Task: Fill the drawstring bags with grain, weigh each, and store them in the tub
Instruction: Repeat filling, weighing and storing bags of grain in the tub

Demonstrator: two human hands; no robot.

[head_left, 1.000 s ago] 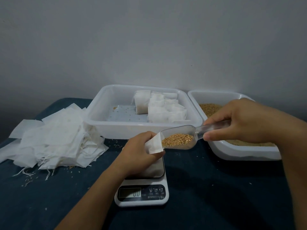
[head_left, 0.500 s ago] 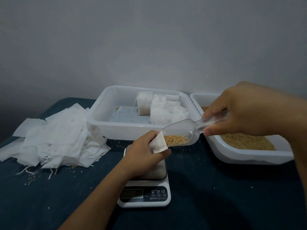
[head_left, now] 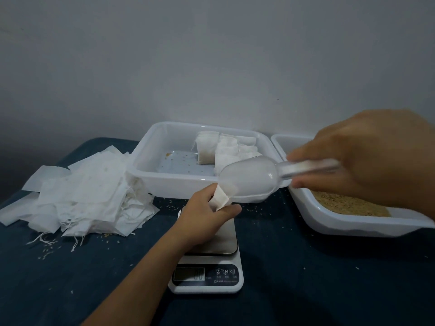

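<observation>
Two tubs (head_left: pixel 164 184) | one scale (head_left: pixel 207 276) | left hand (head_left: pixel 204 215) fingers pinching bag (head_left: pixel 220 200) | right hand (head_left: pixel 367 156) fingers gripping scoop (head_left: pixel 249 177)

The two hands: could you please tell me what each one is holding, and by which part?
The left hand grips a drawstring bag below its open mouth; the right hand holds the clear scoop by its handle.

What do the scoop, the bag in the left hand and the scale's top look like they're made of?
Scoop: clear plastic, slightly frosted; the tub shows through it. Bag: thin white paper-like or non-woven fabric, matte, creased at the fold; which one is unclear. Scale: white glossy plastic body, top plate likely brushed metal, grey with a dull sheen.
</observation>
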